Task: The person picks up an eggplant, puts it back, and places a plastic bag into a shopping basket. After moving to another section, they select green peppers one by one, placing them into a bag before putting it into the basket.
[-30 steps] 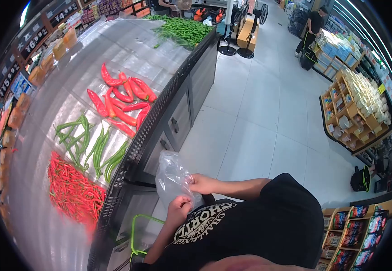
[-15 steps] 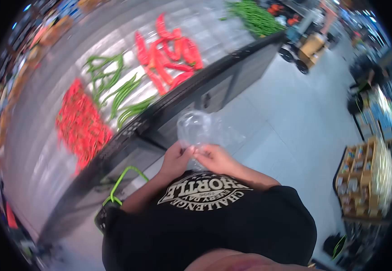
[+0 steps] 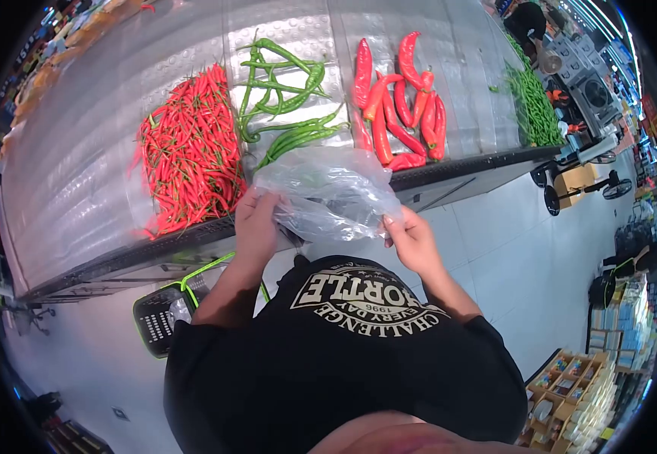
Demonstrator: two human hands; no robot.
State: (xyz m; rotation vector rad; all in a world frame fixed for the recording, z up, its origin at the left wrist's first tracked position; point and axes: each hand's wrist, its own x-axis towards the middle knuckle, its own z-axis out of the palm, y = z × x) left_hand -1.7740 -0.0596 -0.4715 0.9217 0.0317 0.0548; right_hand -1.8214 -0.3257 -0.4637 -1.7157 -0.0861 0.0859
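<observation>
A clear plastic bag is stretched between my hands in front of the counter edge, its mouth spread wide. My left hand pinches its left side, and my right hand grips its right side. Just beyond the bag lie long green chili peppers, partly covered by it at the near end. Left of them is a heap of small red chilies. Large red peppers are spread out to the right.
The metal display counter has a dark front edge. Green beans are piled at its far right end. Below the counter, by my left arm, is a black basket with a green handle. A wooden shelf rack stands at the lower right.
My hands have moved apart, and the bunched bag is now spread between them. The view has turned toward the counter, bringing the peppers in front of me.
</observation>
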